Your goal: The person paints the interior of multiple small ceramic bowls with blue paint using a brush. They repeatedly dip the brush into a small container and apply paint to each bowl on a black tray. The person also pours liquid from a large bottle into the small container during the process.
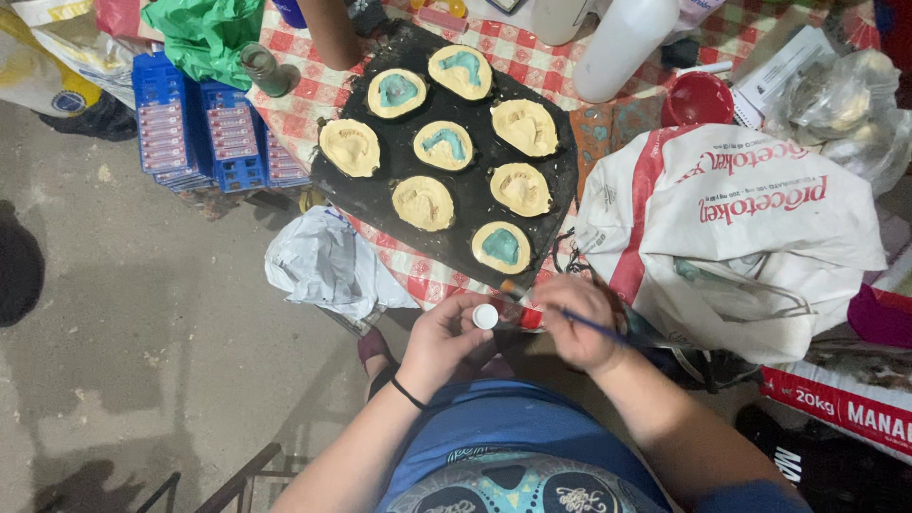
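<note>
Down at the near edge of the bench (313,95), both hands meet over a small red tube (521,315) with a white cap (485,316). The left hand (442,340) curls its fingers around the capped end, steadying it just off the bench. The right hand (579,321) pinches a thin blue brush (594,326) while its fingers also seem to press the tube's other end, though that contact is hard to see. Just beyond, a black tray (380,190) lies flat within reach, carrying eight yellowish moulds (425,202), four with teal filling. A white sack (741,218) slumps to the right.
</note>
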